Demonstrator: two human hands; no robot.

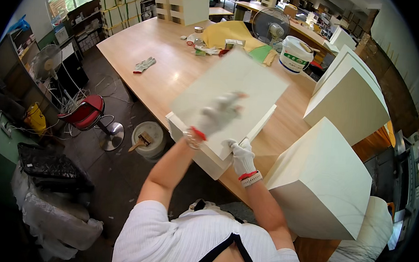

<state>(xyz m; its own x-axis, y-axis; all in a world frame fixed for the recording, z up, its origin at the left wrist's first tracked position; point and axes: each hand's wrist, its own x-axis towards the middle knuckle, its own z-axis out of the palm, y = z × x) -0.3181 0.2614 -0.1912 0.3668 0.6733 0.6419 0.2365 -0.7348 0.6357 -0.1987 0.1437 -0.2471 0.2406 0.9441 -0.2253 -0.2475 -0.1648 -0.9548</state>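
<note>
A large cream-white sheet (251,76) lies at a slant over a white stack or block (212,166) at the table's near edge. Its far end is blurred. My left hand (220,113), in a white glove with a red cuff, is over the middle of the sheet. It is smeared by motion, but its fingers look stretched out and apart, with orange tips. At the sheet's near right corner, my right hand (242,157), gloved too, has its thumb on top and its fingers closed round the edge. Whether it pinches only the sheet is hidden.
Tall white stacks (321,181) stand close on the right. A white bucket (294,54), a fan (271,26) and yellow cloth (225,33) are at the back. A loose glove (145,65) lies far left. Below, a brush rests on a lidded pail (150,139) beside a red stool (88,111).
</note>
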